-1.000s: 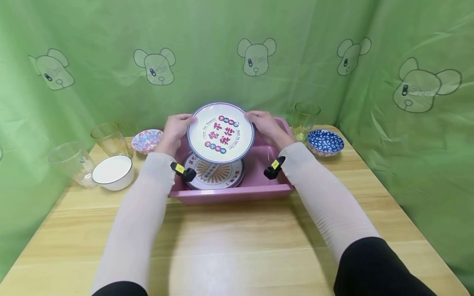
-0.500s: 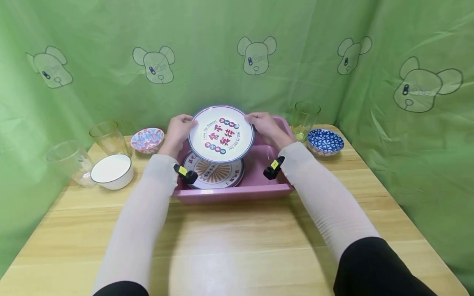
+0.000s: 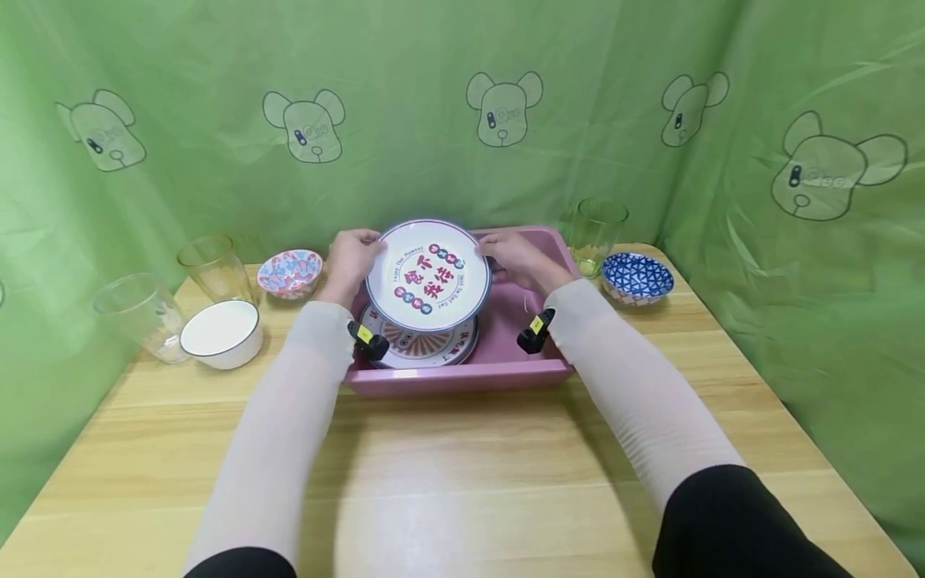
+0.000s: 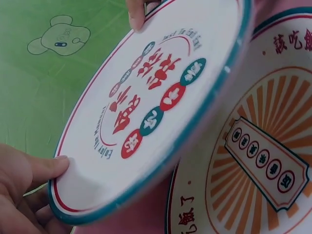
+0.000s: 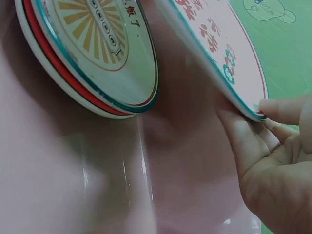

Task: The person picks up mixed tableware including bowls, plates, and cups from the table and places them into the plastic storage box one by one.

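Both hands hold a white plate (image 3: 429, 277) with a blue rim and red characters, tilted above a pink basin (image 3: 462, 379). My left hand (image 3: 350, 261) pinches its left edge, thumb on the face and fingers behind, as the left wrist view shows. At the opposite edge my right hand (image 3: 516, 257) grips the rim between thumb and fingers. Below, inside the basin, lies a stack of plates (image 3: 426, 353); the top one bears an orange sunburst (image 4: 263, 156). In the right wrist view a red-edged plate (image 5: 46, 51) shows under that top one. The held plate partly hides the stack.
Left of the basin are a white bowl (image 3: 222, 333), a pink-and-blue patterned bowl (image 3: 290, 273), an amber glass (image 3: 218, 269) and a clear glass (image 3: 140, 317). A greenish glass (image 3: 596, 237) and a blue patterned bowl (image 3: 637, 277) stand at right. Green curtain (image 3: 405, 48) surrounds the wooden table (image 3: 462, 482).
The held plate has come down slightly toward the stack and turned a little, covering more of the sunburst plate. Both hands have lowered with it, still gripping its edges.
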{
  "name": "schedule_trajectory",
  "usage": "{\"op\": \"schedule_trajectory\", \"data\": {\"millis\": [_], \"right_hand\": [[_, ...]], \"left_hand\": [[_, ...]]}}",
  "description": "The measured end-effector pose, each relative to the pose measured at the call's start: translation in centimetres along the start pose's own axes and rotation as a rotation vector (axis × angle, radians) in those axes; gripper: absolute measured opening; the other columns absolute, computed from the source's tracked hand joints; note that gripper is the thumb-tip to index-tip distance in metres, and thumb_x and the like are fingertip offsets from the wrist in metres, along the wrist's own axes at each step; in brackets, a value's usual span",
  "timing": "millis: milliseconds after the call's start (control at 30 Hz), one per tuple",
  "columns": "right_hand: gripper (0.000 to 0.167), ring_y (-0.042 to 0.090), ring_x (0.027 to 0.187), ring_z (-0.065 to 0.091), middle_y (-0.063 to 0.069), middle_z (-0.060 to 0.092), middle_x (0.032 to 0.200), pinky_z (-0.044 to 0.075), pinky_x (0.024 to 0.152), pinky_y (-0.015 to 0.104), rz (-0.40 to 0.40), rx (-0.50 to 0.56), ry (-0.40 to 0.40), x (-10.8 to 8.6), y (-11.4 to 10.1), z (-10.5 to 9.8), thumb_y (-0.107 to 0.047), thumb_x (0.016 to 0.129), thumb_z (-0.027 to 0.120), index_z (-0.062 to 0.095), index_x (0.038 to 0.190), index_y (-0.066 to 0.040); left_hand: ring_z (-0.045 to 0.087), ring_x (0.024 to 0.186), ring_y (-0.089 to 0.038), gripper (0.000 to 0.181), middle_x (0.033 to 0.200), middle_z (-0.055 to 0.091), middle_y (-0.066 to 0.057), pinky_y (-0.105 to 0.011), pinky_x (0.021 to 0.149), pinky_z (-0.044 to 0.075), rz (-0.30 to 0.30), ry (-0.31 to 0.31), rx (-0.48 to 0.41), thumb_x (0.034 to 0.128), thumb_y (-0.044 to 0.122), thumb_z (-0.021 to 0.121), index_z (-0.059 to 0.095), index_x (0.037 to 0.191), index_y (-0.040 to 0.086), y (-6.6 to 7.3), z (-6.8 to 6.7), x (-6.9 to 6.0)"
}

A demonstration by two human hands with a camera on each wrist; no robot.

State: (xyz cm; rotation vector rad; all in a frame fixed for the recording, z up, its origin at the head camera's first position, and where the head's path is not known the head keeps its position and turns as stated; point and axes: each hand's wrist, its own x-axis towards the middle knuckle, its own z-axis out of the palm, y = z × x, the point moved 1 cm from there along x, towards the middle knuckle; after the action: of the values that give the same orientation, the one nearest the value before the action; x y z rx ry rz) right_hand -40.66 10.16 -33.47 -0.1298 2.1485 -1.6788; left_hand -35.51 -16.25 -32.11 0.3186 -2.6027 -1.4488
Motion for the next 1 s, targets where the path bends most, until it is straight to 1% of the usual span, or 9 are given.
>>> {"op": "schedule_trajectory", "data": {"millis": [167,233,400,533,667,767,833,1000], "right_hand": [[0.030,0.021,0.080,0.063,0.016,0.060,0.105,0.059,0.076,0.034,0.007,-0.096,-0.043,-0.2,0.2,0.3,-0.011,0.102,0.050,0.056,0.127,0.003],[0.030,0.022,0.080,0.063,0.017,0.060,0.104,0.059,0.077,0.035,0.010,-0.120,-0.060,-0.3,0.2,0.4,-0.010,0.101,0.050,0.055,0.126,0.005],[0.028,0.022,0.077,0.064,0.017,0.061,0.099,0.059,0.077,0.035,0.026,-0.165,-0.097,-0.3,0.6,0.5,-0.008,0.100,0.052,0.057,0.123,0.007],[0.027,0.020,0.074,0.063,0.015,0.063,0.093,0.059,0.078,0.037,0.037,-0.197,-0.136,-0.1,1.1,0.5,-0.006,0.098,0.057,0.059,0.120,0.008],[0.025,0.020,0.073,0.063,0.014,0.063,0.089,0.056,0.086,0.043,0.046,-0.216,-0.171,0.0,1.5,0.6,-0.004,0.095,0.061,0.061,0.117,0.009],[0.025,0.020,0.072,0.063,0.013,0.063,0.088,0.054,0.090,0.046,0.047,-0.237,-0.187,-0.1,1.6,0.6,-0.004,0.094,0.062,0.062,0.115,0.008],[0.024,0.019,0.071,0.063,0.012,0.063,0.087,0.053,0.091,0.046,0.051,-0.261,-0.199,-0.1,1.6,0.6,-0.005,0.094,0.063,0.063,0.114,0.008],[0.021,0.018,0.070,0.064,0.012,0.064,0.084,0.054,0.091,0.043,0.082,-0.310,-0.240,-0.2,1.7,0.9,-0.005,0.094,0.064,0.064,0.110,0.008]], "left_hand": [[0.062,0.104,-0.027,0.034,0.127,0.064,-0.011,-0.042,0.094,0.045,0.048,0.006,0.171,0.0979,0.026,0.060,0.064,0.129,0.013,-0.2,0.1,0.2],[0.062,0.104,-0.028,0.033,0.127,0.064,-0.011,-0.044,0.094,0.044,0.070,0.013,0.231,0.0979,0.027,0.060,0.065,0.128,0.016,-0.2,0.2,0.2],[0.061,0.105,-0.032,0.033,0.130,0.062,-0.013,-0.046,0.091,0.045,0.094,0.015,0.322,0.0983,0.028,0.059,0.065,0.130,0.021,-0.3,0.3,0.0],[0.059,0.111,-0.035,0.034,0.130,0.062,-0.013,-0.051,0.096,0.044,0.116,0.017,0.408,0.0996,0.029,0.056,0.064,0.131,0.018,-0.5,0.3,0.0],[0.056,0.120,-0.035,0.032,0.131,0.062,-0.010,-0.055,0.102,0.040,0.139,0.009,0.452,0.1009,0.028,0.054,0.065,0.129,0.015,-0.7,0.4,0.1],[0.053,0.123,-0.034,0.031,0.131,0.062,-0.008,-0.057,0.106,0.035,0.145,0.002,0.456,0.1011,0.026,0.053,0.066,0.126,0.014,-0.7,0.5,0.0],[0.052,0.124,-0.034,0.030,0.131,0.062,-0.008,-0.057,0.107,0.033,0.143,-0.008,0.454,0.1011,0.024,0.053,0.067,0.125,0.013,-0.7,0.5,0.0],[0.052,0.123,-0.033,0.027,0.129,0.062,-0.011,-0.054,0.107,0.035,0.156,-0.014,0.444,0.1002,0.019,0.054,0.068,0.121,0.010,-1.0,0.6,0.0]]}}
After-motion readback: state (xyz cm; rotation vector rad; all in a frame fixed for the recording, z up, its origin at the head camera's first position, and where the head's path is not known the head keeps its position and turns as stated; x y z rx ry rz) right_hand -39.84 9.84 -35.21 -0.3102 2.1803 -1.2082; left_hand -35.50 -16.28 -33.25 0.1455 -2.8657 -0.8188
